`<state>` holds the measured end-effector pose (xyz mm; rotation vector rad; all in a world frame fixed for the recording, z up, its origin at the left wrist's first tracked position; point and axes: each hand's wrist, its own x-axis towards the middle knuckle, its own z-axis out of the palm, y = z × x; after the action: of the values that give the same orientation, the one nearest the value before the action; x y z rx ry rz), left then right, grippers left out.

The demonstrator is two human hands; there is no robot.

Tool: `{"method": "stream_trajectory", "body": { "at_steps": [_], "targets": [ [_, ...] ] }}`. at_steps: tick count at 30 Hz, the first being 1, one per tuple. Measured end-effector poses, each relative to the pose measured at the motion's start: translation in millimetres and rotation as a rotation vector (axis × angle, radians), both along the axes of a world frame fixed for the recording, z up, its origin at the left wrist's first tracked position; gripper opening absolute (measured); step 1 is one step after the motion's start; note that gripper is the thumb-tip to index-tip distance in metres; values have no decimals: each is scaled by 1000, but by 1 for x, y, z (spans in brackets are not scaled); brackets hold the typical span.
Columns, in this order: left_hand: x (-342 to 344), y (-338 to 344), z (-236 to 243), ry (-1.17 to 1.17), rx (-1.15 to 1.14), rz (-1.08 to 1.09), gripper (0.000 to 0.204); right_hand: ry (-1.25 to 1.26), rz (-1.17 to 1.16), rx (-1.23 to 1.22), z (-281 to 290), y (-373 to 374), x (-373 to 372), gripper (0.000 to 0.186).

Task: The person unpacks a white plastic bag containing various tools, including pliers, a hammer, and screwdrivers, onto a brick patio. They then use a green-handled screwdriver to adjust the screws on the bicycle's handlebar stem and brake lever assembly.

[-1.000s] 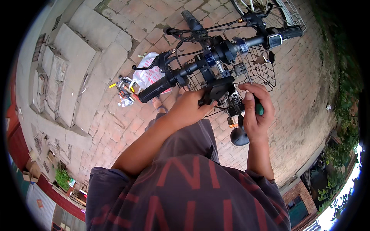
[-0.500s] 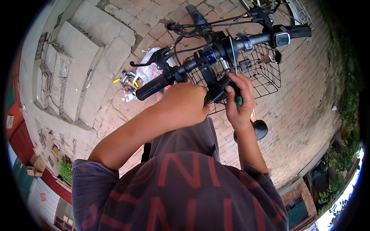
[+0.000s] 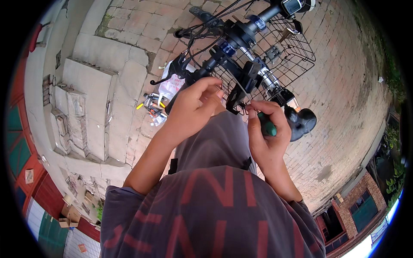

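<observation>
A black holder with clamp arms (image 3: pixel 244 86) is fixed by the handlebar (image 3: pixel 209 65) in front of me. My right hand (image 3: pixel 272 131) is closed around a screwdriver with a green handle (image 3: pixel 268 125). Its thumb and index finger come together at the holder's near end, where a small dark part shows; its thin shaft seems to point up and left. My left hand (image 3: pixel 193 109) is beside the holder's left side, apart from it. Thumb and index fingertips meet in a pinch, and whatever is between them is too small to make out.
A wire basket (image 3: pixel 297 64) and black saddle (image 3: pixel 303 124) belong to the bikes here. Left of the handlebar, a white plastic bag (image 3: pixel 172 84) and several hand tools (image 3: pixel 152 104) lie on the brick paving (image 3: pixel 146 26). Concrete steps (image 3: pixel 92 107) stand further left.
My left hand has come off the holder and drawn back left. My right hand has moved down to the holder's near end, tilting the screwdriver shaft left. The view has shifted.
</observation>
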<state>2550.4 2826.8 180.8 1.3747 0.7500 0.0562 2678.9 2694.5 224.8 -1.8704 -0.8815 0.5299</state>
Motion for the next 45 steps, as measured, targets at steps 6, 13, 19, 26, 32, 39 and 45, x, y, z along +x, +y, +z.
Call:
{"method": "stream_trajectory", "body": {
  "at_steps": [6,13,19,26,32,39,45],
  "targets": [
    [4,15,-12,-105,571,248,22,52,-234,35,-13,13,-12,12],
    [2,-1,-3,-53,210,259,19,201,-299,-7,-5,12,-20,15],
    [-1,-14,-4,-54,149,259,18,217,-316,11,-9,13,-24,16],
    [-4,-12,-7,-22,199,301,19,138,-296,-3,-5,16,-17,15],
    [16,17,-21,-103,1171,194,34,107,-186,-119,4,19,3,11],
    [21,19,-39,-179,926,181,39,-444,294,90,-10,12,46,19],
    [32,13,-26,-124,1144,328,18,-763,728,124,3,21,75,36]
  ]
}}
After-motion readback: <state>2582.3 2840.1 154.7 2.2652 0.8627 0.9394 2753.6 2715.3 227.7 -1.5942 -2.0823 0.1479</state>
